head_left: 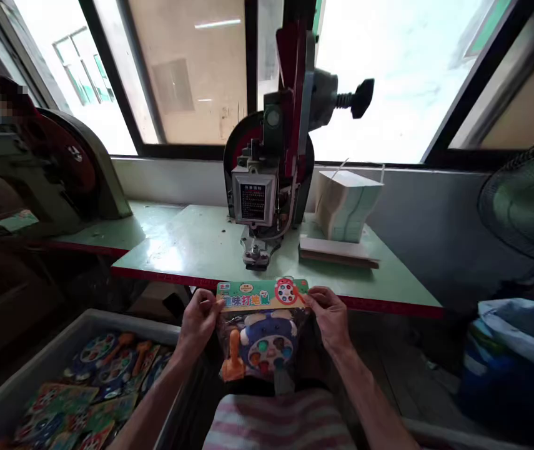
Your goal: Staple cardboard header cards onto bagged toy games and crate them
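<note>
Toy package [261, 334], a clear bag with a blue whack-a-mole toy and an orange mallet under a printed header card, hangs at lower centre of the frame, just in front of the near edge of the green desk [201, 247]. It is held upright and level by the card's two ends, so the header faces up toward the machine and the bag's weight drops freely below. The left hand [200, 320] is closed in a pinch on the card's left end, thumb on the front, fingers behind. The right hand [327, 317] is closed the same way on the right end, so the card stays stretched flat between them.

Directly above, at frame centre, a stapling or eyelet machine [271, 181] stands on the desk, its head just beyond the card. To its right sits a stack of cards [346, 203] on a flat board. At lower left, a grey bin [37, 369] holds more of the same packaged toys. A fan [529, 200] fills the right edge.
</note>
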The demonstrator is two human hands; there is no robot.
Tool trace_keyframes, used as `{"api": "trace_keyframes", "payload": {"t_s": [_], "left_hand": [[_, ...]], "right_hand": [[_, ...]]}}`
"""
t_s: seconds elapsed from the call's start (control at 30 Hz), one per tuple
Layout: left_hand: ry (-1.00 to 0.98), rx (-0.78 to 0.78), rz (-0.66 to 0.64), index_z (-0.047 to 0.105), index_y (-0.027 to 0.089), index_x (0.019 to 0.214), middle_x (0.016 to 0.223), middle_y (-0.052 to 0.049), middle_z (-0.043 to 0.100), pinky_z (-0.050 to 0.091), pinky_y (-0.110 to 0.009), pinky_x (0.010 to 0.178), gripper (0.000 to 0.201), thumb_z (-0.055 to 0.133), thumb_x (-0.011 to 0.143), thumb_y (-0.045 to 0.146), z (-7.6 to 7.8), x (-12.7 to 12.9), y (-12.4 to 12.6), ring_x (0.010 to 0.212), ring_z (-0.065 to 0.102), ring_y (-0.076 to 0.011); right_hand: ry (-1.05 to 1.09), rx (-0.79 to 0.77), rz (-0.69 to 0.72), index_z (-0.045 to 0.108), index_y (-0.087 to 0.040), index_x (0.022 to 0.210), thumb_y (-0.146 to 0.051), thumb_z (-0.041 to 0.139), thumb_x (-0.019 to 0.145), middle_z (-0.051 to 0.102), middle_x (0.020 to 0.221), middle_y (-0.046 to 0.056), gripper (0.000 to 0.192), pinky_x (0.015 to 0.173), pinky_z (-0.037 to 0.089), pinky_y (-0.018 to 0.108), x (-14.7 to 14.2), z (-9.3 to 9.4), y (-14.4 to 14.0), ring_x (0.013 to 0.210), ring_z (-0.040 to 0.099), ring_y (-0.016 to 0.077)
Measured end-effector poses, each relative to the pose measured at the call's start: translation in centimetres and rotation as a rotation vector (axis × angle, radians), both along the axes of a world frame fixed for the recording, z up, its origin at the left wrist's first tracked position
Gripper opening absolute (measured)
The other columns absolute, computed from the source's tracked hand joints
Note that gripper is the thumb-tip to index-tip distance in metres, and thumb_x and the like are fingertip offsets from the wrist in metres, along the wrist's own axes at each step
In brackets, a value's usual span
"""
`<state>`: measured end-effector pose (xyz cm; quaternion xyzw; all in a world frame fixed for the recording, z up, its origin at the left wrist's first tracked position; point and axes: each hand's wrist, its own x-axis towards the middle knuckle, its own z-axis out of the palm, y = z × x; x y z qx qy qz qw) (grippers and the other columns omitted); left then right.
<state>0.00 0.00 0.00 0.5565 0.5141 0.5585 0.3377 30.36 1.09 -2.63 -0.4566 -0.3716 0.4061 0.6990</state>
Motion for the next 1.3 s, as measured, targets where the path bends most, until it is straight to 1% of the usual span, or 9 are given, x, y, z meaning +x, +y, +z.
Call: {"api": "trace_keyframes", "payload": {"t_s": [0.1, 0.2, 0.3, 0.37, 0.47, 0.57, 0.8, 1.13, 1.3], "left_hand": [[-0.021, -0.007, -0.046, 0.047, 0.023, 0.080, 0.057, 0.008, 0.058, 0.036, -0.018, 0.048, 0.033, 0.074, 0.082, 0.043, 2.2, 1.6, 3.2, 0.049, 0.051, -0.0093], [-0.110, -0.030, -0.142, 0.046, 0.024, 0.083, 0.057, 0.006, 0.064, 0.040, -0.019, 0.046, 0.037, 0.076, 0.079, 0.046, 3.6, 2.9, 6.9, 0.048, 0.057, -0.0118], [-0.181, -0.023, -0.222, 0.045, 0.025, 0.086, 0.055, 0.006, 0.064, 0.044, -0.021, 0.046, 0.039, 0.076, 0.078, 0.047, 4.1, 3.9, 10.8, 0.046, 0.059, -0.0135], [-0.189, -0.007, -0.234, 0.045, 0.025, 0.088, 0.052, 0.007, 0.063, 0.044, -0.022, 0.045, 0.039, 0.076, 0.078, 0.046, 4.3, 4.4, 13.0, 0.042, 0.058, -0.0134], [-0.206, 0.004, -0.236, 0.045, 0.025, 0.089, 0.052, 0.006, 0.064, 0.042, -0.021, 0.043, 0.039, 0.077, 0.077, 0.044, 4.6, 5.0, 15.1, 0.041, 0.058, -0.0134], [-0.223, 0.008, -0.241, 0.044, 0.025, 0.089, 0.052, 0.006, 0.064, 0.042, -0.022, 0.043, 0.039, 0.076, 0.077, 0.044, 4.9, 5.3, 15.9, 0.040, 0.057, -0.0133], [-0.252, -0.006, -0.254, 0.043, 0.025, 0.087, 0.049, 0.007, 0.061, 0.040, -0.022, 0.042, 0.040, 0.077, 0.075, 0.043, 5.5, 5.5, 15.9, 0.039, 0.053, -0.0122], [-0.298, -0.024, -0.249, 0.043, 0.026, 0.085, 0.050, 0.007, 0.061, 0.041, -0.022, 0.044, 0.044, 0.080, 0.070, 0.044, 5.5, 5.5, 16.1, 0.041, 0.055, -0.0129], [-0.312, -0.012, -0.244, 0.043, 0.026, 0.084, 0.049, 0.007, 0.060, 0.041, -0.022, 0.044, 0.044, 0.079, 0.070, 0.045, 5.6, 5.6, 15.9, 0.041, 0.055, -0.0132]], "right_hand": [[0.023, 0.021, -0.005, 0.072, -0.021, 0.078, -0.041, 0.097, 0.056, 0.073, 0.066, -0.001, 0.039, 0.051, 0.049, 0.023, 1.4, 2.1, 2.3, 0.056, 0.062, 0.0137], [0.015, 0.021, -0.007, 0.072, -0.020, 0.075, -0.042, 0.098, 0.053, 0.071, 0.063, 0.000, 0.041, 0.051, 0.049, 0.025, 2.6, 3.7, 4.8, 0.053, 0.060, 0.0138], [0.003, 0.003, -0.029, 0.071, -0.019, 0.073, -0.043, 0.098, 0.048, 0.069, 0.059, 0.001, 0.044, 0.048, 0.047, 0.026, 3.5, 4.6, 7.4, 0.050, 0.058, 0.0142], [-0.004, 0.001, -0.056, 0.071, -0.019, 0.071, -0.044, 0.098, 0.046, 0.068, 0.058, 0.001, 0.045, 0.047, 0.046, 0.027, 3.9, 4.9, 9.0, 0.049, 0.058, 0.0144], [-0.029, 0.006, -0.079, 0.071, -0.019, 0.071, -0.045, 0.097, 0.046, 0.067, 0.058, 0.001, 0.045, 0.046, 0.044, 0.027, 4.4, 5.0, 10.6, 0.047, 0.055, 0.0138], [-0.034, 0.013, -0.073, 0.073, -0.018, 0.073, -0.043, 0.096, 0.049, 0.068, 0.060, 0.001, 0.042, 0.047, 0.044, 0.027, 4.7, 5.0, 11.5, 0.049, 0.056, 0.0136], [-0.025, -0.008, -0.057, 0.072, -0.019, 0.073, -0.038, 0.094, 0.051, 0.069, 0.064, 0.000, 0.036, 0.048, 0.043, 0.026, 4.8, 5.4, 11.9, 0.051, 0.055, 0.0126], [-0.019, -0.029, -0.038, 0.072, -0.019, 0.073, -0.039, 0.095, 0.048, 0.067, 0.062, 0.001, 0.039, 0.050, 0.046, 0.027, 4.7, 6.2, 11.7, 0.053, 0.057, 0.0140], [-0.007, -0.025, -0.027, 0.070, -0.020, 0.072, -0.039, 0.095, 0.047, 0.067, 0.063, 0.001, 0.041, 0.050, 0.046, 0.027, 4.6, 6.6, 12.0, 0.053, 0.058, 0.0143]]}}
